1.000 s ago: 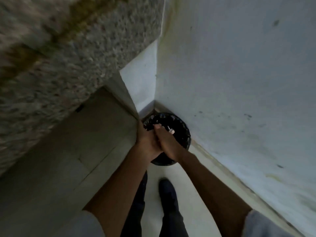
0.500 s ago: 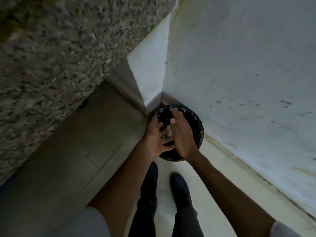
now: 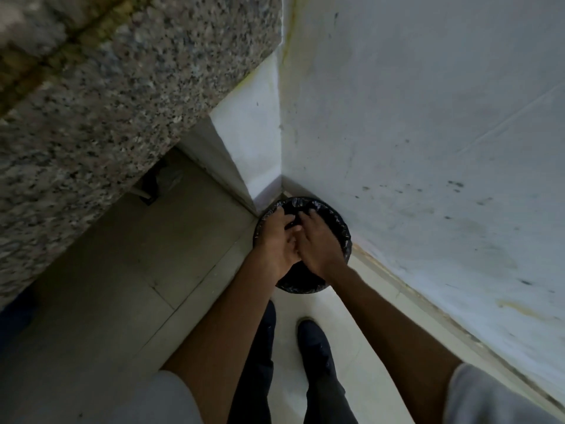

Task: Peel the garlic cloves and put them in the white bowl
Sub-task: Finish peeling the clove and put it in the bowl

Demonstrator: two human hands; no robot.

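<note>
Our left hand (image 3: 276,241) and right hand (image 3: 322,244) touch, fingers bent and pointing away, above a round black-lined bin (image 3: 345,237); we cannot tell whether either grips anything.

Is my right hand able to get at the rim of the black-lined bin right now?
Probably yes: the right hand is directly over the bin in the corner, touching the left hand, and nothing lies between it and the rim.

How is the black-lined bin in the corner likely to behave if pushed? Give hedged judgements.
The bin is probably light and may slide on the smooth floor. Its crinkled liner looks thin and floppy, likely to crumple under a grip. It sits close to the wall, which would probably stop it.
</note>
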